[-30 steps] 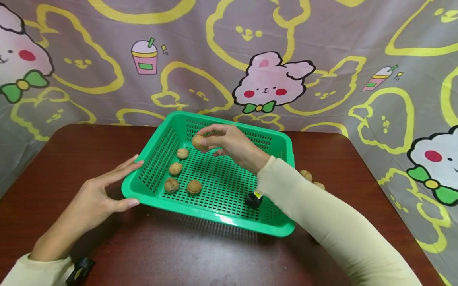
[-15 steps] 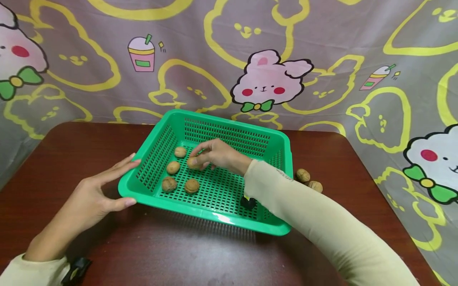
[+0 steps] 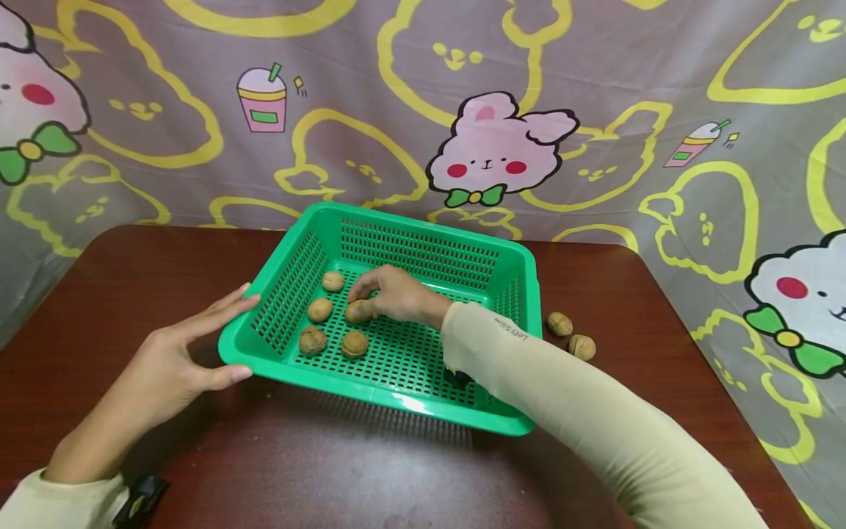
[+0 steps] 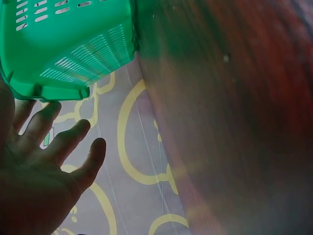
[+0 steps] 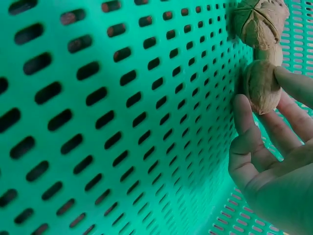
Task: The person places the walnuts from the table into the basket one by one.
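A green plastic basket [image 3: 380, 397] stands on a dark brown table [image 3: 297, 470]. My right hand [image 3: 367, 297] reaches into it and pinches a walnut [image 3: 358, 314] down on the perforated floor. In the right wrist view the fingers [image 5: 247, 132] hold that walnut [image 5: 261, 88] against the basket floor [image 5: 98, 122], with another walnut [image 5: 257, 22] just beyond. Several more walnuts [image 3: 320, 309] lie at the basket's left side. My left hand [image 3: 192, 345] rests with straight fingers against the basket's left corner; the left wrist view shows the left hand [image 4: 44, 161] spread beside the basket [image 4: 68, 44].
Two loose walnuts [image 3: 559, 323] [image 3: 582, 347] lie on the table right of the basket. A small black object [image 3: 458, 378] sits in the basket's near right corner, partly hidden by my sleeve. A cartoon-printed cloth [image 3: 496, 147] hangs behind the table.
My right hand has come down from above the basket's back with the walnut and now holds it on the floor beside the others. The left hand has stayed put.
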The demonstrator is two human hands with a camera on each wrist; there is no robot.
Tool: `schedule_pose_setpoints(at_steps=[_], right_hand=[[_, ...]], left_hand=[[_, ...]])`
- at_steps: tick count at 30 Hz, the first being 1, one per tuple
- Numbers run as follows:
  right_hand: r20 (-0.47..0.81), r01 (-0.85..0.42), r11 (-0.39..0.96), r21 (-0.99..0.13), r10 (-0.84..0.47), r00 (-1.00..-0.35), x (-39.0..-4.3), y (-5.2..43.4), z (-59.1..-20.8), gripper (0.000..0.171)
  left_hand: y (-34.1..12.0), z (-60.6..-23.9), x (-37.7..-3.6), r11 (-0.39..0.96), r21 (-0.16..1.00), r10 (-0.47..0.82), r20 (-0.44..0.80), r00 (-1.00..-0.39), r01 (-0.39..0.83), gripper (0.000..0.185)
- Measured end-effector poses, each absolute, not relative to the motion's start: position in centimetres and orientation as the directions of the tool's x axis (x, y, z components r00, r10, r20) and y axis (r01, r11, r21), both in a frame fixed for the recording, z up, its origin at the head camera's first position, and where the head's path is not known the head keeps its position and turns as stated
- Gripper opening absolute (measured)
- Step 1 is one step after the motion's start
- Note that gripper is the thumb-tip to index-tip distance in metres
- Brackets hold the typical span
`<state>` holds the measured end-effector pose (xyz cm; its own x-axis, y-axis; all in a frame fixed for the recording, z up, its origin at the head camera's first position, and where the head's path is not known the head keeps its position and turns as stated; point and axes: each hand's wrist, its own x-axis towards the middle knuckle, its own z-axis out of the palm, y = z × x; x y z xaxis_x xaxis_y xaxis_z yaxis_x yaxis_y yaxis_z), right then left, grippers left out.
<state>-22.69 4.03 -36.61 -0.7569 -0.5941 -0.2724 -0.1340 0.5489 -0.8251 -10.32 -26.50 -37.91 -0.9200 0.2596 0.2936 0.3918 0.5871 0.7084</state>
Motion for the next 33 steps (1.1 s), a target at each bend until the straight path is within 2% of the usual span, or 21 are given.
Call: schedule_pose_setpoints(at_steps=[10,16,25,33], right_hand=[[-0.303,-0.193,0.635,-0.748,-0.585,-0.752,-22.7,4.2,-35.7,0.031],[-0.282,-0.174,0.629,-0.757,-0.556,-0.782,-22.4,5.7,-32.7,0.033],[-0.170,-0.213,0.638,-0.740,-0.483,-0.859,-19.4,13.9,-27.0,0.027],[-0.159,-0.092,0.654,-0.751,-0.314,-0.936,-14.6,21.7,-27.0,0.029]], left_hand=[[-26.7,-38.0,-10.2,0.595,0.699,0.261,0.298,-0.918,0.396,0.090],[-26.6,-38.1,-10.2,0.599,0.697,0.266,0.290,-0.919,0.394,0.090],[-26.5,-38.1,-10.3,0.603,0.690,0.266,0.299,-0.916,0.400,0.090],[-26.6,-38.4,-10.6,0.588,0.697,0.269,0.309,-0.912,0.410,0.090]])
